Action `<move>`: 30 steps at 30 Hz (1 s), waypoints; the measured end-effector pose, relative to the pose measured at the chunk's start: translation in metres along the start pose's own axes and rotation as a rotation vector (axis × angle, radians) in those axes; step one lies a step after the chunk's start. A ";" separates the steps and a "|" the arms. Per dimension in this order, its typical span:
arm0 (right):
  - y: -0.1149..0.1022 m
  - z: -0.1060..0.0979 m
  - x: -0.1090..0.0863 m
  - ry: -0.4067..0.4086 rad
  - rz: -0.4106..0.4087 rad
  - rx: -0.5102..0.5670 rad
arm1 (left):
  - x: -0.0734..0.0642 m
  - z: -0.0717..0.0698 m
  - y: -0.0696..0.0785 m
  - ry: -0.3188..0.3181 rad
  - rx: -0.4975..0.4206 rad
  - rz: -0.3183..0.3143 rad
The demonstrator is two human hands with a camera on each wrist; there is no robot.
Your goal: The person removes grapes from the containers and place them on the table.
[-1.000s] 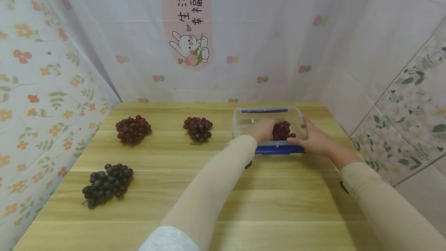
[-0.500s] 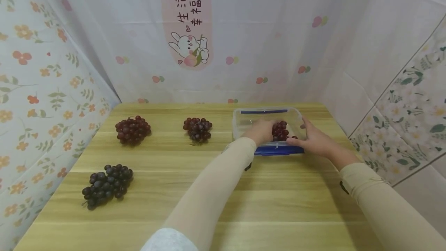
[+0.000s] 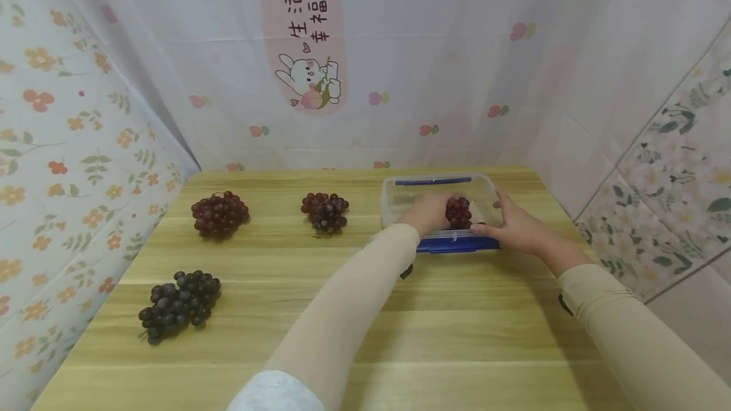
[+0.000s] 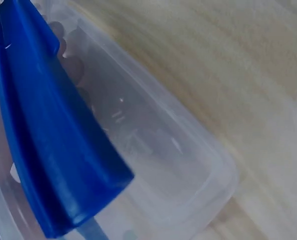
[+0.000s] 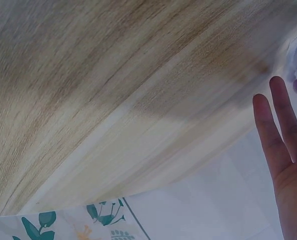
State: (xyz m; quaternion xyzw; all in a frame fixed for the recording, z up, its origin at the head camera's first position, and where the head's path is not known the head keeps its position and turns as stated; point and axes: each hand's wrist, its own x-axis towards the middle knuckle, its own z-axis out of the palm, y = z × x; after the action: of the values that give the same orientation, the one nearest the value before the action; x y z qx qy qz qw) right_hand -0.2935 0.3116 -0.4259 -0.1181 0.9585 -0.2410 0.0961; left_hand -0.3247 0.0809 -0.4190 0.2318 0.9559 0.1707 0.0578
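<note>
A clear plastic container [image 3: 387, 205] with blue latch flaps stands at the back right of the table. Inside its right half lies a bunch of red grapes [image 3: 459, 211]. My left hand [image 3: 425, 213] reaches over the front rim, right against the bunch's left side; its fingertips are hidden, so I cannot tell whether they grip the grapes. My right hand [image 3: 516, 227] holds the container's front right corner, thumb over the rim and fingers [image 5: 283, 110] along the outer side. In the left wrist view, the blue latch flap [image 4: 58, 125] hangs beside the translucent wall [image 4: 188, 155].
Two bunches of red grapes, one at the back left [image 3: 219, 214] and one at the middle back [image 3: 325, 211], lie on the wooden table [image 3: 457, 335]. A black grape bunch [image 3: 179, 304] lies nearer at left. Patterned curtains [image 3: 365, 68] enclose the table.
The grapes in the container have shifted slightly leftward and now look more gathered beside my left hand. My right hand stays at the corner.
</note>
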 end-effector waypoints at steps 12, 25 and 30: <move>-0.001 -0.001 -0.001 -0.005 0.016 0.014 | -0.002 -0.013 -0.001 0.067 -0.053 0.025; 0.002 -0.002 0.000 -0.024 0.030 -0.003 | -0.014 -0.055 0.002 0.148 -0.161 0.076; 0.002 0.000 0.001 -0.025 0.026 0.002 | -0.022 -0.073 0.001 0.150 -0.171 0.072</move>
State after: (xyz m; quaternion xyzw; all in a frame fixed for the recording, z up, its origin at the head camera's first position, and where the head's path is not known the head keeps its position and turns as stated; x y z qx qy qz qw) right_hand -0.2948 0.3128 -0.4268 -0.1085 0.9584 -0.2391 0.1116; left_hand -0.3187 0.0501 -0.3497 0.2469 0.9306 0.2703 -0.0007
